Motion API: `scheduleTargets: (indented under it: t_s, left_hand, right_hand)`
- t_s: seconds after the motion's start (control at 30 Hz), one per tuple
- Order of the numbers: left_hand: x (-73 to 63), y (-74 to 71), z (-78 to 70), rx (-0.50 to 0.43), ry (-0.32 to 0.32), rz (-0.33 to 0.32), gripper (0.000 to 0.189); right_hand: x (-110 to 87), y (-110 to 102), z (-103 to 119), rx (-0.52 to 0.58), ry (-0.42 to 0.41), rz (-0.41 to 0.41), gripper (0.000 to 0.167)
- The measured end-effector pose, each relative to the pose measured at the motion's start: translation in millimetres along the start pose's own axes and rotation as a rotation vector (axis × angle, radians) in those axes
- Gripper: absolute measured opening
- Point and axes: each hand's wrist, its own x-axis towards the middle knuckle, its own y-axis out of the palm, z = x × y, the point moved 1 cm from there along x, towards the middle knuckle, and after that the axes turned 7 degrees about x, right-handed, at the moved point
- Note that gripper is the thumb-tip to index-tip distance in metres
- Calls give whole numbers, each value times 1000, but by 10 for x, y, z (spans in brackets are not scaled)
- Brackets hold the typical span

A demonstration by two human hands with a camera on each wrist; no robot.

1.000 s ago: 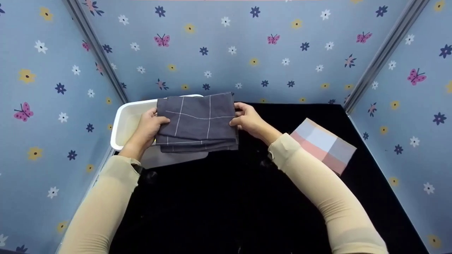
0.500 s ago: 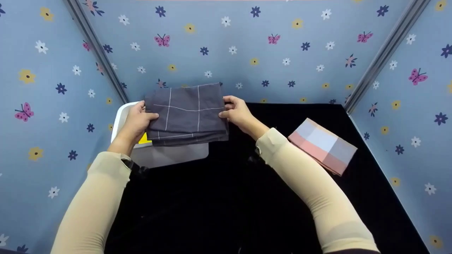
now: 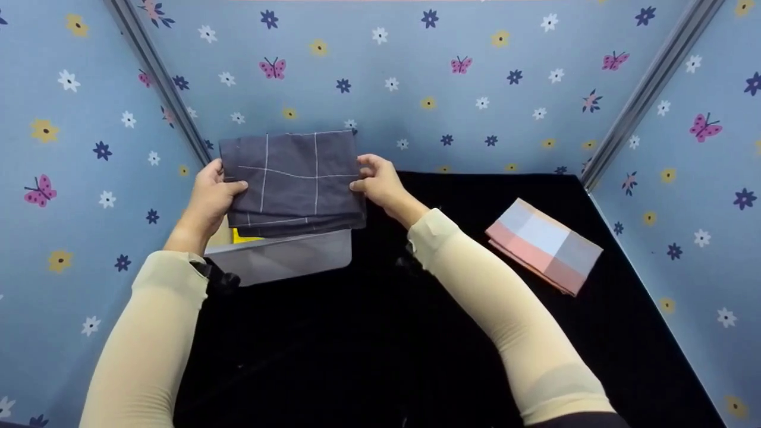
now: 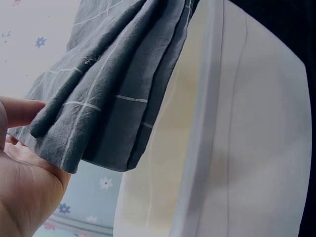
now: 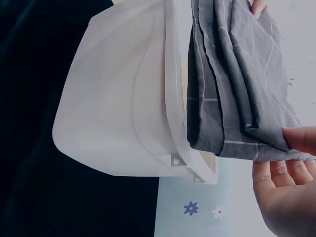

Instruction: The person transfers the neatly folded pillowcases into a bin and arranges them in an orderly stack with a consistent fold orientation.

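A folded dark grey cloth (image 3: 291, 181) with thin white grid lines hangs over the white plastic bin (image 3: 297, 258) at the table's back left. My left hand (image 3: 208, 196) pinches its left edge, thumb on top and fingers beneath. At the right edge, my right hand (image 3: 383, 185) pinches it the same way. Several folded layers (image 5: 212, 98) show along the near side in the right wrist view. In the left wrist view the cloth's lower edge is above the bin's rim (image 4: 197, 148). The cloth hides most of the bin's opening; something yellow (image 3: 244, 236) shows inside.
A folded cloth with pink, white and grey checks (image 3: 544, 246) lies on the black table (image 3: 368, 339) at the right. Blue flowered panels (image 3: 380, 77) rise behind and on both sides, joined by metal posts.
Both hands have carried the grey cloth left and farther back, lifting it over the bin. More of the bin's front wall now shows. The checked cloth stays in place.
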Motion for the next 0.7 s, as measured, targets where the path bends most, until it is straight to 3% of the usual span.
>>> scheduleTargets:
  t_s: [0.33, 0.6, 0.7]
  left_hand:
    - [18, -202, 52, -14, 29, -48, 40]
    - [5, -305, 89, -65, 64, -49, 42]
    - [10, -349, 147, -37, 59, -50, 44]
  right_hand:
    - [121, 248, -3, 50, -56, 20, 48]
    - [136, 363, -84, 52, -98, 10, 42]
    - [135, 403, -147, 64, -91, 11, 40]
